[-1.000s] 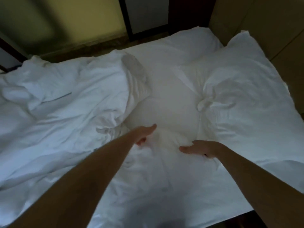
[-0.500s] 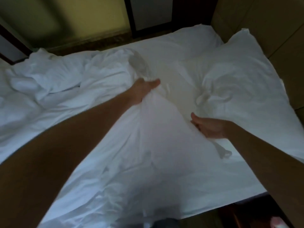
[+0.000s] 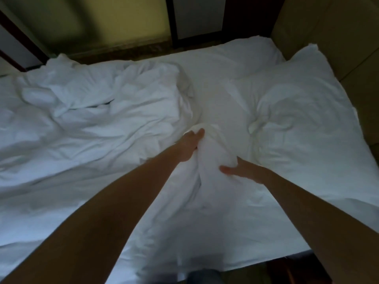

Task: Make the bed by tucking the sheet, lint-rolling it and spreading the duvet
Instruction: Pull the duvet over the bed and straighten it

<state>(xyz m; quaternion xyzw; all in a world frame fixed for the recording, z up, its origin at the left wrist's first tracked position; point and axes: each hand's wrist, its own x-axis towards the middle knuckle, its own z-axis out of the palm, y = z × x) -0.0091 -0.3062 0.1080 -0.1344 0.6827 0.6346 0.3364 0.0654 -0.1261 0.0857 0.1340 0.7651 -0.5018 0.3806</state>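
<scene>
Left hand [image 3: 189, 147] and right hand [image 3: 243, 171], fingers curled, grip a bunched fold of duvet [image 3: 92, 128] at centre; its bulk heaped at 9 o'clock. Pillow [image 3: 303, 124] at 2 o'clock, sheet [image 3: 223, 95] bare between

Two hands are shown: the left hand [image 3: 189, 146] and the right hand [image 3: 244, 169]. One duvet [image 3: 92, 130], one sheet [image 3: 221, 111] and two pillows, near [image 3: 307, 119] and far [image 3: 246, 52], are counted on one bed [image 3: 291, 252].
</scene>
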